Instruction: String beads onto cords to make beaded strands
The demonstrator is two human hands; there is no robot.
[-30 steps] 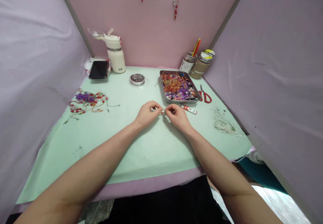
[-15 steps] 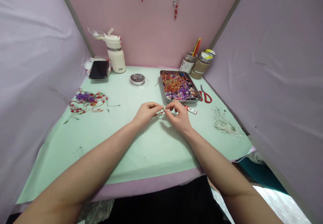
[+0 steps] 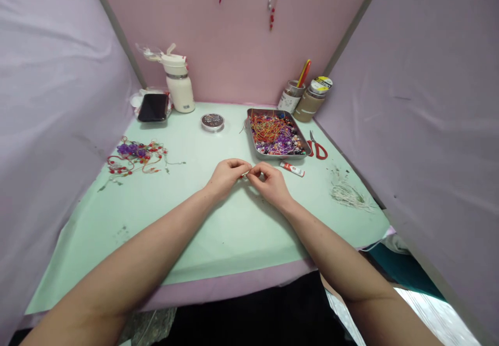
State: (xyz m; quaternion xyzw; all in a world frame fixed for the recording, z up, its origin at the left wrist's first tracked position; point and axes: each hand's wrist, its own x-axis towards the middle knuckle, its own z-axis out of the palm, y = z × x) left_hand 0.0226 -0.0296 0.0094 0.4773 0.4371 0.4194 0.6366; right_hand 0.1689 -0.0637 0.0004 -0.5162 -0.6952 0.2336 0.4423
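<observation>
My left hand (image 3: 227, 176) is closed in a pinch on a thin beaded string (image 3: 242, 176), mostly hidden by the fingers; a few small red beads show below the fingertips. My right hand (image 3: 270, 182) meets it there, its thumb and forefinger pinched together on the same string, fingertips almost touching those of the left. Just behind them stands a metal tray (image 3: 283, 157) of loose beads and tangled red and yellow cord. A small red and white tube (image 3: 292, 169) lies beyond my right hand.
Left lies a heap of beaded strings (image 3: 134, 152). Behind are a phone (image 3: 153, 108), a cream bottle (image 3: 181, 92) and a round spool (image 3: 212, 122). At right are red-handled scissors (image 3: 320, 150), two jars (image 3: 309, 105) and a bundle of pale threads (image 3: 350, 196).
My right hand has shifted left to my left hand, and its thumb and forefinger have come together. More of the red and white tube shows. The left hand has barely moved.
</observation>
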